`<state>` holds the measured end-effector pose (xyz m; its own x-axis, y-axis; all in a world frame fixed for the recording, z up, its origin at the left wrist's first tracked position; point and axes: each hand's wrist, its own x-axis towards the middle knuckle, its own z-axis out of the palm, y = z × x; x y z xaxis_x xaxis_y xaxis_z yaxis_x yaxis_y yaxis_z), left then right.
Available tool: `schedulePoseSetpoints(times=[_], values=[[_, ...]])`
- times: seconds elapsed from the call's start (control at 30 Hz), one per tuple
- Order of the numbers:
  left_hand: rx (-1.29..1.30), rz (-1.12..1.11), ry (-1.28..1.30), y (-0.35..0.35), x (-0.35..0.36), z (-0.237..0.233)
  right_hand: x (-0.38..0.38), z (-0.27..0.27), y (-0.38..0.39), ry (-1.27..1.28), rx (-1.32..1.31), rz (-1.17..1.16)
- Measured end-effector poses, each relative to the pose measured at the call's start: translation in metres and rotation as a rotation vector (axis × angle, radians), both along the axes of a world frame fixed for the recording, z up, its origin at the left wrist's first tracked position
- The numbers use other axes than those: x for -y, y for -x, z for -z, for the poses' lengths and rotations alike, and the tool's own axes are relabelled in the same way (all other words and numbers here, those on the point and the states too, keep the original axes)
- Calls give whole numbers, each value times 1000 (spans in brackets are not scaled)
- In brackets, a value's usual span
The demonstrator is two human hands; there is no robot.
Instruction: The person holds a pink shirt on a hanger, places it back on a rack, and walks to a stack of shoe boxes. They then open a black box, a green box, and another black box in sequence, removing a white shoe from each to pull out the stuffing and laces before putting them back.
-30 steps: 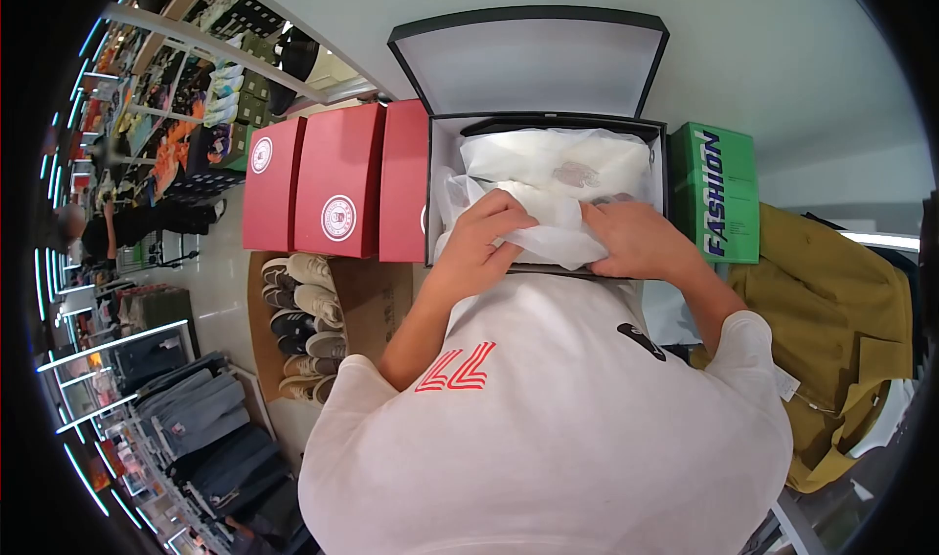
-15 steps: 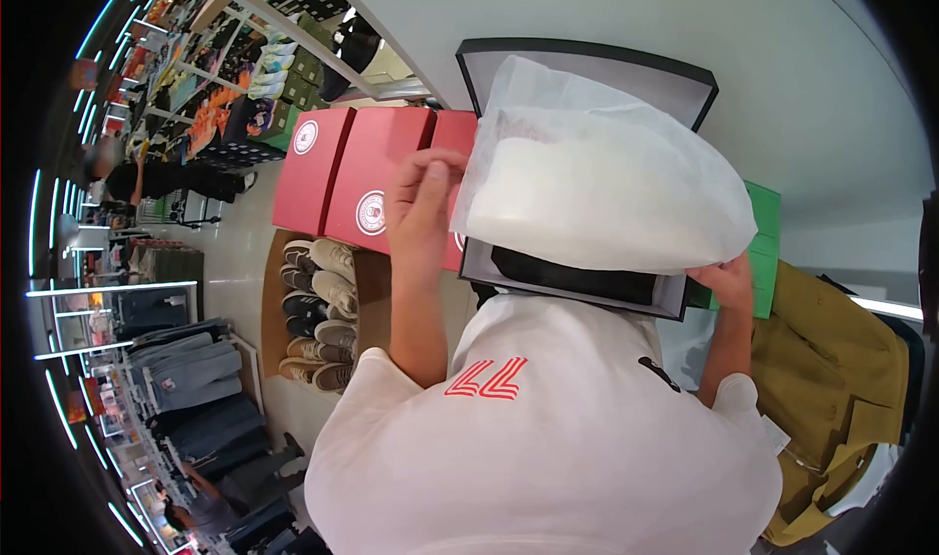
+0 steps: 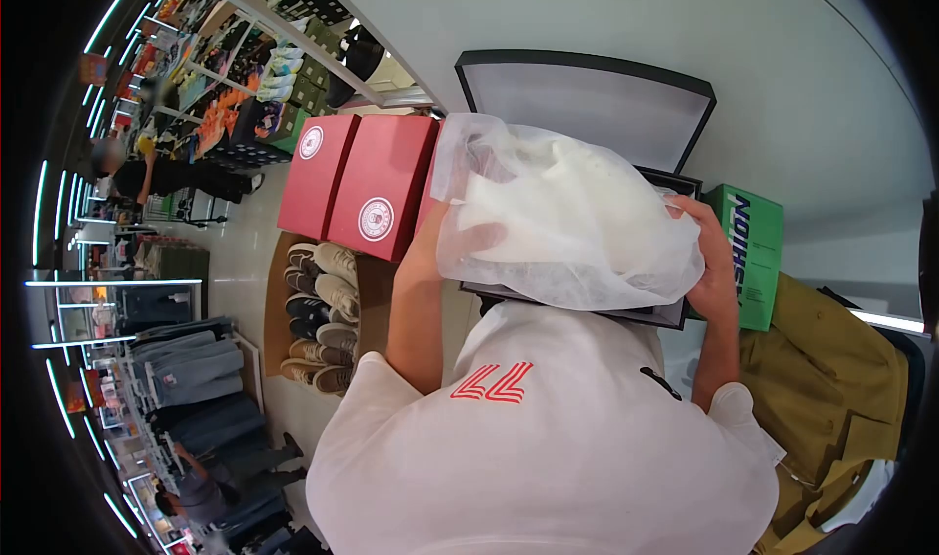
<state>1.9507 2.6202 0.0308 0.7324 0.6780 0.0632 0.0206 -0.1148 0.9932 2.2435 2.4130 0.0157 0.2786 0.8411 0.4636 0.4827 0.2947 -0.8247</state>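
Observation:
A thin, see-through white bag (image 3: 577, 222) with a bulky white item inside is held up in front of my chest. What the item is cannot be made out through the wrapping. My left hand (image 3: 477, 236) grips the bag's left end, and its fingers show only faintly through the film. At the right end, my right hand (image 3: 706, 254) has its fingers curled around the bag. Below and behind it stands an open dark shoebox (image 3: 675, 306), its hinged lid (image 3: 587, 100) tipped up against the wall. The bag hides most of the box's inside.
Red shoeboxes (image 3: 381, 178) line the left side, above a wooden cubby (image 3: 277, 310) of several shoes (image 3: 333, 296). On the right are a green box (image 3: 753, 262) and a mustard-brown garment (image 3: 831, 379). Clothes racks, shelves and two people are farther left.
The bag has come down and turned, covering more of the box. My left hand has moved from beside it to its left end. My right hand has shifted up along its right end.

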Motion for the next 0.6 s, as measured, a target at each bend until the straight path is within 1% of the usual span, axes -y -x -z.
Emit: schedulePoseSetpoints(times=[0.03, 0.07, 0.1, 0.13, 0.17, 0.2, 0.23, 0.3, 0.37, 0.43, 0.47, 0.5, 0.53, 0.57, 0.6], values=[[35, -53, -62, 1, -1, 4, -1, -5, -1, 30, 124, 63], [32, -52, -62, 7, -2, 6, -1, -7, -1, 60, 246, 127], [100, -177, 117, 19, -6, 4, 5, 1, -7, 59, 242, 130], [169, -302, 294, 33, -10, 0, 14, 16, -19, 139, 247, 184], [217, -325, 252, 46, -15, -9, 19, 24, -25, 217, 252, 236], [265, -350, 206, 61, -20, -18, 19, 24, -24, 175, 227, 313], [288, -437, 100, 73, -22, -22, 19, 23, -27, 167, 222, 307], [326, -536, -26, 102, -28, -28, 22, 19, -39, 160, 402, 462], [414, -627, -105, 120, -29, -35, 22, 7, -43, 178, 349, 409], [442, -632, -141, 133, -28, -43, 15, -6, -40, 260, 468, 79], [536, -642, -161, 137, -28, -46, 10, -17, -32, 375, 502, -37], [632, -653, -183, 141, -27, -48, 7, -22, -32, 362, 505, -52], [636, -668, -199, 142, -27, -49, 2, -25, -33, 367, 438, -146], [708, -678, -195, 137, -26, -49, -2, -31, -33, 374, 372, -241], [781, -686, -191, 130, -25, -48, -10, -46, -34, 313, 405, -229]])
